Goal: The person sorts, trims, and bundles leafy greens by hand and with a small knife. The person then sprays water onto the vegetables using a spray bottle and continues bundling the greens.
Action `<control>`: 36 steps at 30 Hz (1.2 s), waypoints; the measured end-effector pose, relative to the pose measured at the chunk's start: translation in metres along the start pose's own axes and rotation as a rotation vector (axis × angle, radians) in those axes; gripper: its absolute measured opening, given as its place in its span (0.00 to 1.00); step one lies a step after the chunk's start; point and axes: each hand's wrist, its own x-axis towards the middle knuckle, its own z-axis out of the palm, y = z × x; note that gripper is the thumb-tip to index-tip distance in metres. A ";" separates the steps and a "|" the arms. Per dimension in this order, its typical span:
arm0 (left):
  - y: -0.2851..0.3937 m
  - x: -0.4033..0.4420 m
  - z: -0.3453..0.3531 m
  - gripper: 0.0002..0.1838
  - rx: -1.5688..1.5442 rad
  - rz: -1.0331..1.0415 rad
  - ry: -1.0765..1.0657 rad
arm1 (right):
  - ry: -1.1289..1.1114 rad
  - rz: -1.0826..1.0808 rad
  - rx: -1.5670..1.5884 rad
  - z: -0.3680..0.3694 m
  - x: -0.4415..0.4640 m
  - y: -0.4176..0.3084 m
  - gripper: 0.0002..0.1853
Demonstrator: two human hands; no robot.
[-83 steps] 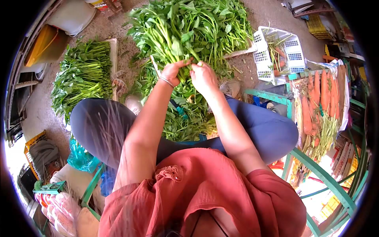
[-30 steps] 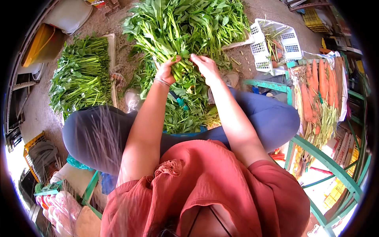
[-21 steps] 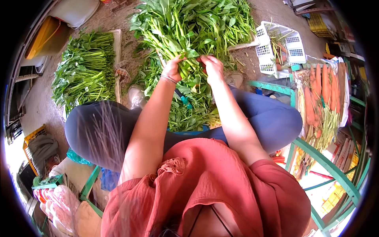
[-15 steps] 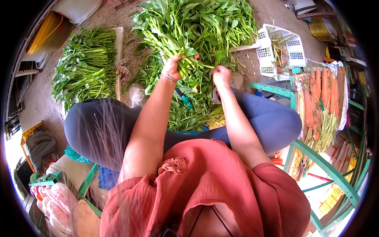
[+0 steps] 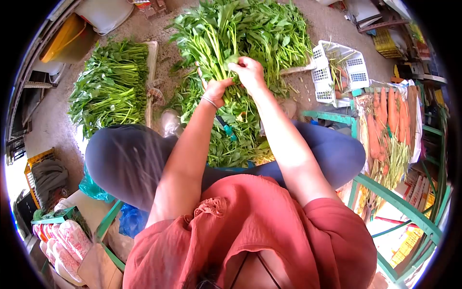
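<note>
My left hand (image 5: 217,91) is closed around the lower stems of a bunch of leafy greens (image 5: 214,50), its leaves pointing away from me. Right beside it, my right hand (image 5: 250,74) has its fingers pinched together at the bunch, against a leaf (image 5: 233,61) near the stems. Under and behind the bunch spreads a large heap of the same long-stemmed greens (image 5: 276,38). Loose leaves (image 5: 236,151) lie in a pile between my legs, where a teal-handled tool (image 5: 228,130) is partly covered.
To the left, more greens (image 5: 110,86) are stacked by a pale tray edge (image 5: 151,72). At right stand a white plastic basket (image 5: 358,62) with scraps and several carrots (image 5: 392,113) on a green metal frame (image 5: 399,200). An orange bucket (image 5: 65,38) is at the upper left.
My right hand has moved up and left, from beside the bunch to close against it. The left hand has shifted slightly right and down, and the bunch now points more upright.
</note>
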 end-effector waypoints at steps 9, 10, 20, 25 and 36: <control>0.004 -0.001 -0.013 0.13 -0.217 -0.056 -0.029 | 0.085 0.166 0.610 -0.007 -0.042 0.005 0.04; 0.008 0.000 -0.012 0.13 -0.249 -0.035 -0.022 | 0.075 0.111 0.574 -0.010 -0.050 -0.001 0.04; 0.021 0.002 0.000 0.14 -0.466 0.068 -0.118 | -0.146 0.679 -0.337 -0.081 -0.071 0.023 0.21; 0.026 0.003 0.000 0.16 -0.425 0.020 -0.256 | 0.378 0.209 -0.789 -0.091 0.023 0.073 0.17; 0.007 0.008 -0.004 0.21 -0.157 -0.058 -0.111 | 0.434 0.475 0.335 -0.111 0.038 0.066 0.11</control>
